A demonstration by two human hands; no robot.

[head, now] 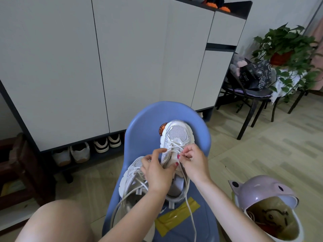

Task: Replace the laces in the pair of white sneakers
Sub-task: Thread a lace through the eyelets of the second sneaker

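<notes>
Both white sneakers sit on the blue plastic chair (138,123), and that chair is where all the action is. The far sneaker (176,135) stands toe-up against the chair's backrest, and the person works right over its tongue. The right hand (194,163) pinches a strand of the white lace (189,212) between thumb and forefinger at the eyelets, fingers curled tight on it, while the left hand (157,170) steadies the shoe's collar, thumb pressed in on the tongue and forefinger lifted clear of it. Lace already crosses the lower eyelets near the toe, so the threading looks partly done on this shoe, with the upper rows apparently still to go; a long free end trails down over the chair's front edge. The near sneaker (132,179), lying on the seat just left of the first, carries loose lace spilling toward the chair's front, and whether that is old or new lace I cannot tell. So by my reckoning neither shoe is finished and nothing is tied off. Yellow tape (174,215) patches the seat near the front, and a pink lidded bin (262,203) stands open on the floor to the chair's right.
</notes>
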